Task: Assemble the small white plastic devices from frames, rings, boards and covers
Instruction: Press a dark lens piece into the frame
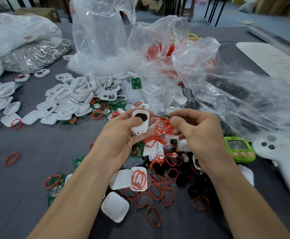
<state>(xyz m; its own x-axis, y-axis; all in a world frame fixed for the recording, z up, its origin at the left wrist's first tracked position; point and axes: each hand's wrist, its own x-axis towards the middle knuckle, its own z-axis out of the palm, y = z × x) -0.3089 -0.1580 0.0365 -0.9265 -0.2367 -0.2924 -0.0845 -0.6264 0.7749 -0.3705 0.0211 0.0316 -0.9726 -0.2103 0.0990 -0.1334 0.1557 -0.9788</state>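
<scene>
1. White frame (140,122) with two dark openings sits at the centre of view, where we hold it in our left hand (121,135). The fingers curl behind it and the thumb presses on its face.
2. Just right of centre, our right hand (197,133) pinches a tangle of red rings (161,130) between thumb and curled fingers. The tangle hangs just beside the held frame's right edge.
3. Below both hands, loose rings (158,187) lie scattered on the grey table (28,169), mixed with black pieces (180,178) and white covers (115,207).
4. Green boards (138,150) with round metal cells show beneath our left hand and at lower left.
5. Left of centre, a heap of frames (78,95) spreads across the table, with more boards and rings at its near edge.
6. Clear plastic bags (102,31) rise across the upper middle and right, and a silver bag (35,54) lies at upper left.
7. At the right edge, a green timer (239,149) rests just beside a white controller (278,161).
</scene>
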